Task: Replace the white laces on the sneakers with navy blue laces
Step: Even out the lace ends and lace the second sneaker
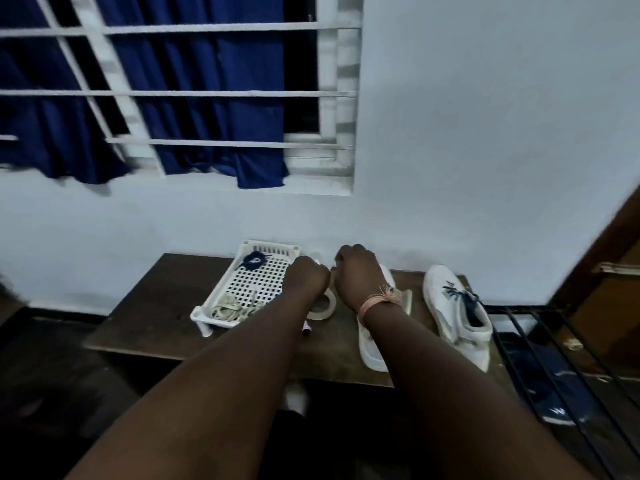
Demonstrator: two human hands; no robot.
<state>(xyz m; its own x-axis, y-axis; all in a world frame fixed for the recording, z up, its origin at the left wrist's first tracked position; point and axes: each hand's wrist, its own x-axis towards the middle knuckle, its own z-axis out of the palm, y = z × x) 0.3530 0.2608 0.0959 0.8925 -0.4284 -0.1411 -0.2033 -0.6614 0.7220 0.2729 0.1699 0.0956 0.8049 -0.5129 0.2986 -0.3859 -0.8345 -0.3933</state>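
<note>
Two white sneakers lie on a dark wooden bench (pixel 156 317). The right sneaker (pixel 450 306) has navy blue laces (pixel 462 296) threaded in it. My right forearm covers much of the left sneaker (pixel 372 351), hiding its lace area. My left hand (pixel 308 277) and my right hand (pixel 356 271) hover close together above the bench's far edge. Both are seen from the back with fingers curled shut. A small white bit (pixel 317 261) shows at the left fist; whether it is held is hidden. A thread bracelet circles my right wrist.
A white perforated tray (pixel 252 285) left of my hands holds a navy lace bundle (pixel 255 260) and loose white laces (pixel 228 310). A tape roll (pixel 325 306) and a pen (pixel 307 330) lie beside it. A black metal rack (pixel 554 358) stands at the right, with the wall behind.
</note>
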